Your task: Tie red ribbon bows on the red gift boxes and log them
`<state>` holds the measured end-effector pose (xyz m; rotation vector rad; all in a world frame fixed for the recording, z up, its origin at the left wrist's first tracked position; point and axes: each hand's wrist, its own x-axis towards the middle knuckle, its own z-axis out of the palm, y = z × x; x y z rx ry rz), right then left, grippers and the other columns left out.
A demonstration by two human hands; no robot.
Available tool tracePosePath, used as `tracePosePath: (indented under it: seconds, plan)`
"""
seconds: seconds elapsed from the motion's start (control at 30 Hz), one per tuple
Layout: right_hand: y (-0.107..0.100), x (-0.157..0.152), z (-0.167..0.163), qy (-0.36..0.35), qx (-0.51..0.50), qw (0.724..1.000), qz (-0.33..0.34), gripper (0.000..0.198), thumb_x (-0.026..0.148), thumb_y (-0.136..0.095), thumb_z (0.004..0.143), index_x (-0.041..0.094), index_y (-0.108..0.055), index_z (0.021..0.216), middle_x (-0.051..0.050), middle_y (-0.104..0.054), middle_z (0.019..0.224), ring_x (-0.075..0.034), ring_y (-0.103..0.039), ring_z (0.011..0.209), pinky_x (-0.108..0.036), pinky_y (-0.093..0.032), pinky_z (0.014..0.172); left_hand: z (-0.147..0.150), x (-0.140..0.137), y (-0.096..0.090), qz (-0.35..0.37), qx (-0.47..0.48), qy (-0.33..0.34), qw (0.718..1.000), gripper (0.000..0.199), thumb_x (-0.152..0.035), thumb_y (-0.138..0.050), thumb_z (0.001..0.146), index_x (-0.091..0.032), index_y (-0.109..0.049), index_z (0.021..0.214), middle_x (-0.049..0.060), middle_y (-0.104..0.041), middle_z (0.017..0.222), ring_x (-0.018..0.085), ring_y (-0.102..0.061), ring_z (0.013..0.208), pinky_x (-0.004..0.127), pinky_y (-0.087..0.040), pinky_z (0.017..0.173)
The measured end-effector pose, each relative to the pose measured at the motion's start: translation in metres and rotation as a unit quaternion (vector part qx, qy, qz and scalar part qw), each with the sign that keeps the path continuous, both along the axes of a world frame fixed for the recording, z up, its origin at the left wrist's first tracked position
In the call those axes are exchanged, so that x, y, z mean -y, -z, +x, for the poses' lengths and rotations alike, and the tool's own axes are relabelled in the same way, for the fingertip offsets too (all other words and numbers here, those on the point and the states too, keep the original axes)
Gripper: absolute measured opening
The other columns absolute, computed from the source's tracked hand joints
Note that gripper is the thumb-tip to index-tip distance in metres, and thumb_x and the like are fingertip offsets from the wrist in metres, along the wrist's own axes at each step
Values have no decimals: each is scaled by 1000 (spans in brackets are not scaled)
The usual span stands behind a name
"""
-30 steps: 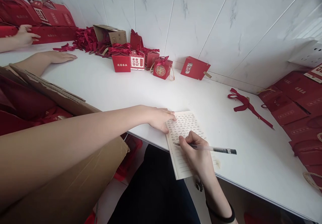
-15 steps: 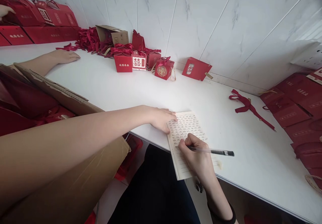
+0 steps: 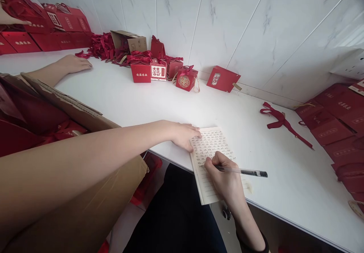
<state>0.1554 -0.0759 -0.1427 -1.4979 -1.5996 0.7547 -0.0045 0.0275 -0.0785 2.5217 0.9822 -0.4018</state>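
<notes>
A lined notebook (image 3: pixel 209 186) lies at the table's front edge, its lower corner jutting past it. Rows of small handwriting fill its upper part. My left hand (image 3: pixel 184 134) rests flat with fingers stretched over the page's upper left corner. In my right hand (image 3: pixel 227 175) a black-capped clear pen (image 3: pixel 253 173) is gripped between thumb and fingers. Its tip is hidden behind the fingers, near the start of a line below the written rows.
Red gift boxes (image 3: pixel 140 73) stand by the wall, beside a small cardboard box (image 3: pixel 137 43) and a ribbon pile (image 3: pixel 102 46). Red ribbon (image 3: pixel 280 120) and stacked boxes (image 3: pixel 330 120) lie right. A large carton (image 3: pixel 71 101) stands left. Another person's hand (image 3: pixel 72 63) rests on the table; another hand (image 3: pixel 11 18) touches boxes.
My right hand has shifted very slightly right along the page with the pen. At the far left, the other person's hand reaches further into view over the red boxes. The view shifts slightly.
</notes>
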Motion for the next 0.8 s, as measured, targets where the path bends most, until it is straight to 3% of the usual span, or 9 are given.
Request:
tracePosePath:
  seconds: [0.13,0.37,0.5,0.6,0.7,0.8]
  plan:
    - [-1,0,-1,2,-3,1000,7,32,28,-47,75,20,-21,58,5,-25,52,-10,-24,48,-21,-23,43,0,0,0,-4,3,6,1000,63,-33,-55,74,-18,-38,133,9,-32,143,24,-27,132,35,-29,107]
    - [-1,0,-1,2,-15,1000,9,33,30,-48,75,20,-22,58,5,-25,52,-10,-24,48,-22,-22,44,1,1,-3,-18,-6,-4,1000,65,-32,-56,75,-17,-36,135,11,-25,146,25,-24,134,37,-26,108]
    - [2,-1,5,39,-140,989,-24,41,40,-55,77,20,-24,58,6,-25,51,-9,-22,47,-21,-22,44,0,3,-5,-20,7,-10,1000,62,-31,-57,74,-18,-41,132,10,-33,143,27,-29,131,39,-30,106]
    - [6,-2,12,11,-250,966,-69,46,54,-55,79,20,-29,62,8,-24,49,-8,-18,44,-20,-17,41,-3,5,-7,-27,21,-17,999,66,-32,-59,73,-17,-39,133,12,-30,144,30,-28,132,43,-29,106]
    - [0,-7,19,-60,-195,978,-48,46,60,-53,80,19,-39,64,5,-34,47,-9,-29,43,-20,-24,43,-6,10,-8,-26,37,-37,998,65,-30,-58,73,-16,-39,133,14,-29,144,32,-27,132,48,-28,105]
    - [-17,-20,30,-110,-75,991,-28,47,63,-48,81,18,-50,70,1,-48,49,-12,-43,46,-22,-34,49,-11,13,-4,6,49,-60,997,62,-24,-53,76,-18,-37,135,13,-39,139,31,-40,125,45,-38,98]
